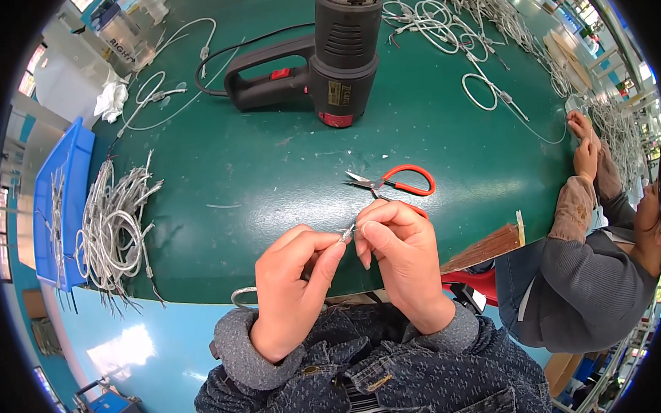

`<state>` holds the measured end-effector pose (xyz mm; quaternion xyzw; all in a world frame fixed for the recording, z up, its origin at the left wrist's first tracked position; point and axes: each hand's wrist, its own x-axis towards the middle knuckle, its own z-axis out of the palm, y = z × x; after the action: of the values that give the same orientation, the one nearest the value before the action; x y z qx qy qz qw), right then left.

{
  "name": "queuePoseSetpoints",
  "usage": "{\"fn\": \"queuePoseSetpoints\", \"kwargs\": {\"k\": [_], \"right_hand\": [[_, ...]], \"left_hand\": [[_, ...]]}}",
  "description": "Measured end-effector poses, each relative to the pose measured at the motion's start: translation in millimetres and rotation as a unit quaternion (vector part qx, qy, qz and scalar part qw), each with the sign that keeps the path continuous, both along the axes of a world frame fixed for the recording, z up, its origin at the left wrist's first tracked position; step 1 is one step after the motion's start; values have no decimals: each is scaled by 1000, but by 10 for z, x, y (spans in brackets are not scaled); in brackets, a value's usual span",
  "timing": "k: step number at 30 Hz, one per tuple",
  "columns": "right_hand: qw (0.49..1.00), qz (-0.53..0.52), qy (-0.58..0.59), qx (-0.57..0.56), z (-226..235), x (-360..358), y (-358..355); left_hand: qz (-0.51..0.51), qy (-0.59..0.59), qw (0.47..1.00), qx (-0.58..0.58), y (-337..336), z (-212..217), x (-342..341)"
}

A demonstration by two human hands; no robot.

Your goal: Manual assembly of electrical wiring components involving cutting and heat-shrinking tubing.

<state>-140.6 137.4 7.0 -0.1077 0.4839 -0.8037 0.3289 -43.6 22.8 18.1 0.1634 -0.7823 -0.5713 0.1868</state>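
Observation:
Over the front of the green table, my left hand (298, 269) pinches the end of a thin silvery cable (347, 235) between thumb and forefinger. Close against it, my right hand (399, 255) has thumb and fingers bent together at the tip of that same cable end. Whatever fine strand lies between the right fingertips is too small to make out. A loop of pale cable (240, 293) shows beside my left wrist. Just beyond my right hand lie scissors (410, 180) with orange-red handles, blades parted and pointing left; my fingers partly cover one handle.
A black heat gun (344, 68) stands nozzle up at the back. At left lie bundled silvery cables (117, 236) beside a blue bin (56, 274). More cables (469, 19) pile up at far right. A co-worker (595, 270) sits at right, hands on a cable. A brown board (485, 248) lies near the edge.

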Motion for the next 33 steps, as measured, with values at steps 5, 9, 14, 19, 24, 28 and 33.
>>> {"fn": "queuePoseSetpoints", "kwargs": {"k": [5, 9, 14, 19, 24, 28, 33], "right_hand": [[1000, 6, 5, 1, -5, -3, 1], [1000, 10, 7, 7, -12, 2, -7], [1000, 15, 8, 9, -11, 1, -9], [998, 24, 48, 23, -27, -11, 0], [991, 21, 122, 50, 15, -13, 30], [987, 6, 149, 63, 50, -4, 33], [985, 9, 159, 72, 57, 0, 32]], "left_hand": [[28, -8, 1000, 11, 24, 34, -10], [29, -2, 1000, 9, 22, 28, -8], [30, 6, 999, -16, 19, 32, -8], [28, 9, 998, -50, 16, 47, 0], [31, 7, 999, -35, 8, 23, 13], [31, 9, 999, -29, 10, 40, 11], [28, 10, 999, -29, 5, 30, 28]]}}
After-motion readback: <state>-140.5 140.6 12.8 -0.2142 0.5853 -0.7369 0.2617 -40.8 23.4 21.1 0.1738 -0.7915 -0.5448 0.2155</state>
